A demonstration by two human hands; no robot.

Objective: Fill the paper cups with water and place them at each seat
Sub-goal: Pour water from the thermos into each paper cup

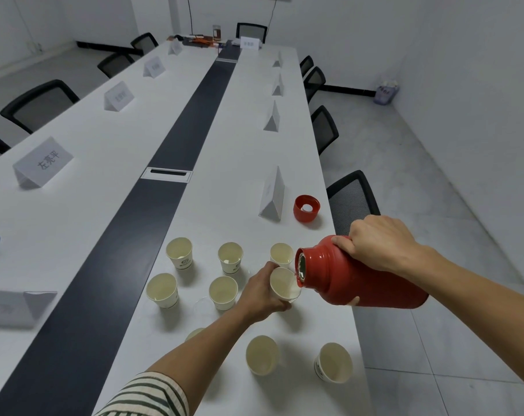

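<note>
Mid-pour, close to the right edge of the bench (pixel 224 181). Gripped the red flask (pixel 365 283) at its shoulder with the right hand (pixel 380 244), tipped almost flat, mouth down against the rim of one paper cup (pixel 284 285). Clasped that cup round its side with the left hand (pixel 263 291), tilted toward the flask; showed something pale pooled at the bottom.

Had the flask's red lid (pixel 306 208) set down farther up the same edge, just beside a name card (pixel 272 196).

Counted seven more cups (pixel 179 253) standing open in a loose cluster around the pour, plus one half hidden behind the left forearm; could not tell how much water in any of them. Judged the filling to be partway at most. Saw no cup yet beside any name card or in front of any chair (pixel 352 196), so all of the placing at seats left to do.
</note>
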